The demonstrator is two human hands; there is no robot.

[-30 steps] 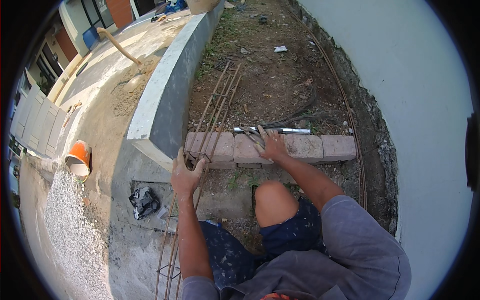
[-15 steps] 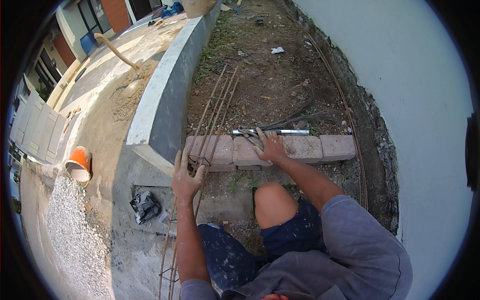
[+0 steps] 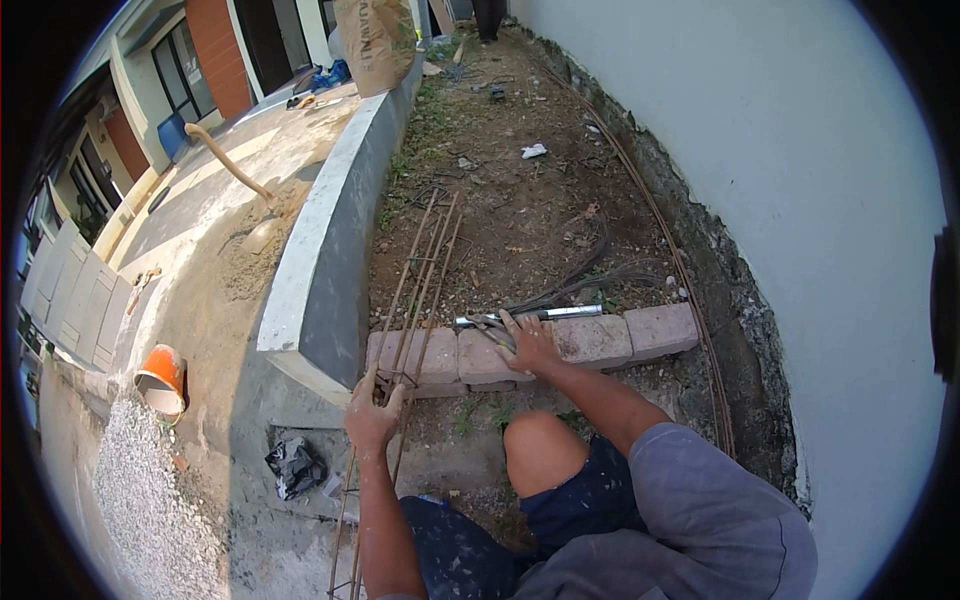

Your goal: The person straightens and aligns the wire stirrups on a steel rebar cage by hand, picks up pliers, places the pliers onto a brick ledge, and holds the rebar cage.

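Note:
A long cage of thin rusty rebar [image 3: 417, 285] lies across a row of pale pinkish blocks [image 3: 650, 337] and runs back past my left side. My left hand [image 3: 374, 415] is at the cage beside the blocks' left end, its fingers closed around a bar. My right hand [image 3: 530, 345] rests on the middle blocks with its fingers spread. Under and beside those fingers lies a dark pincer-like hand tool [image 3: 490, 332], partly covered by the hand. Just beyond it, a silver metal tube [image 3: 570, 312] lies along the blocks' far edge.
A low grey wall [image 3: 318, 240] stands on the left, a tall white wall [image 3: 840, 200] on the right. Long rods [image 3: 650, 185] run along the right side. Loose wire [image 3: 585, 280] lies beyond the blocks. At left are an orange bucket [image 3: 172, 372], gravel [image 3: 150, 480] and a black plastic bag [image 3: 295, 467].
The view has tilted up, so the blocks sit lower in the picture. My left hand's fingers have gone from spread to closed on the rebar. The right hand stays by the tool.

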